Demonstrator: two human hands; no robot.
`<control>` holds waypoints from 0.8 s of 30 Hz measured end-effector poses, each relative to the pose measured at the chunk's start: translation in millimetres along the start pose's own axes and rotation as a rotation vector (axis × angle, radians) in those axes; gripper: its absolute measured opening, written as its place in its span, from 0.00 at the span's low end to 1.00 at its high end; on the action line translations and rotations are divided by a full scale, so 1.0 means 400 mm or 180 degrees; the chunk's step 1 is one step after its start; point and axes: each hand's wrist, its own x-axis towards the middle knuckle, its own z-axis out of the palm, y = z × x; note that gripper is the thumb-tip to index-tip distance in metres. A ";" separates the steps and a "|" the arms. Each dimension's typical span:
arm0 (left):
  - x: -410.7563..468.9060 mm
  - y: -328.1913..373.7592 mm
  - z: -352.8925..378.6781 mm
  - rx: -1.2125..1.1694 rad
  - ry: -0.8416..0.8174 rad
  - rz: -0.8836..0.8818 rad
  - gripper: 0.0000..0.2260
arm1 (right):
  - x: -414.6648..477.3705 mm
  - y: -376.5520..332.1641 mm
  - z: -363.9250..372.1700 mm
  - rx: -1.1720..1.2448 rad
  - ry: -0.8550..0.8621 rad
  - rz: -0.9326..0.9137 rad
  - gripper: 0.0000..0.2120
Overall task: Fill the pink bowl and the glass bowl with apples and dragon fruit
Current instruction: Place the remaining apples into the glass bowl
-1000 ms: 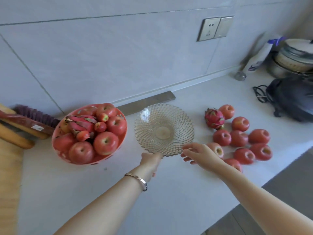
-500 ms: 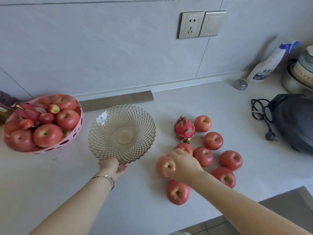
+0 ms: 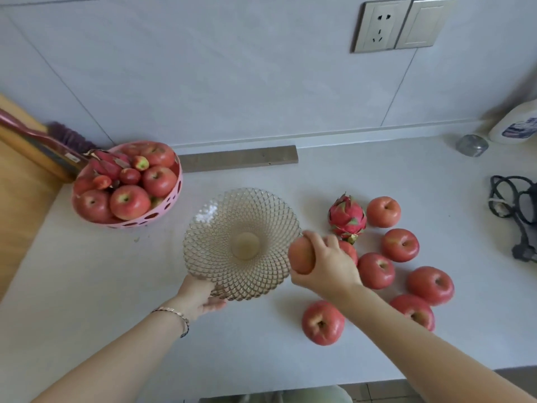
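An empty glass bowl [image 3: 220, 228] with a lattice pattern stands mid-counter. My left hand [image 3: 197, 298] grips its near rim. My right hand [image 3: 328, 266] holds a red apple [image 3: 300, 255] in the air at the bowl's right rim. At the left, a pink bowl [image 3: 171, 203] is piled with apples and dragon fruit. Right of the glass bowl lie a dragon fruit [image 3: 347, 218] and several loose apples [image 3: 399, 245], one partly hidden behind my right hand.
A grey stone strip [image 3: 238, 159] lies along the wall behind the bowls. A brush [image 3: 43, 139] and wooden board sit far left. A black cable and plug [image 3: 511, 205], a small jar [image 3: 471, 145] and a white bottle [image 3: 515, 125] are at the right. The counter edge runs near my body.
My right hand closed on an apple among the loose ones, lifted it and carried it left to the glass bowl's rim. My left hand has kept its hold on the bowl.
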 end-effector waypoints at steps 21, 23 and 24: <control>0.059 -0.029 -0.081 0.0500 -0.0367 0.0174 0.14 | 0.171 -0.196 0.223 -0.0252 -0.0677 -0.0176 0.46; 0.092 -0.036 -0.082 0.0435 -0.0344 0.0077 0.18 | 0.165 -0.186 0.209 -0.0157 -0.0886 -0.0148 0.51; 0.100 -0.032 -0.081 0.0450 -0.0270 0.0048 0.18 | 0.158 -0.180 0.194 -0.0090 -0.0960 -0.0145 0.53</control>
